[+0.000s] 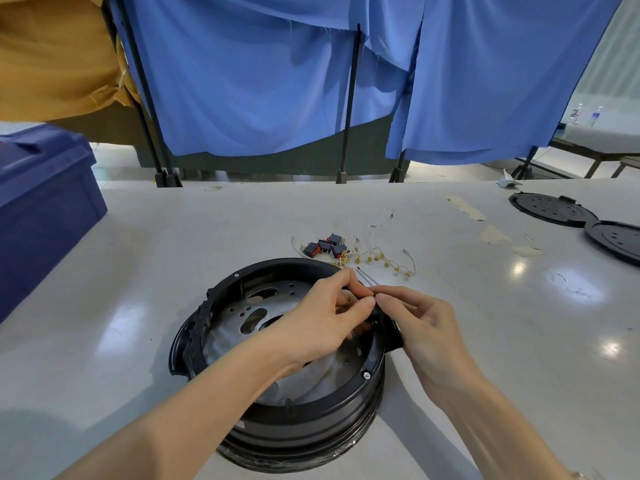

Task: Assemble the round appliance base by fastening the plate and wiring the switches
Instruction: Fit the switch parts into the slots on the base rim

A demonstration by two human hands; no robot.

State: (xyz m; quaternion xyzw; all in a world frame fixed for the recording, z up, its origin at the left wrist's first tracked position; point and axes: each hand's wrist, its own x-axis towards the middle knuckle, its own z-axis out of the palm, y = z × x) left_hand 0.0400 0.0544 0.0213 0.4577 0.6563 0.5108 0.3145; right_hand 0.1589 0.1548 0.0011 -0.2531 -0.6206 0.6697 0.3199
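- The left forearm [194, 403] is reaching in from the lower left and the right forearm [485, 407] from the lower right, both bare and converging.
- The left hand [322, 320] is lying back-up, with its fingers curling and its thumb and forefinger pressing together.
- The right hand [427, 327] is facing it with bent fingers, its fingertips touching the left's.
- Whatever the fingertips are pinching is hidden.

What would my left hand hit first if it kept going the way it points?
Probably the right hand: fingertips of the left hand seem to touch it above the round base.
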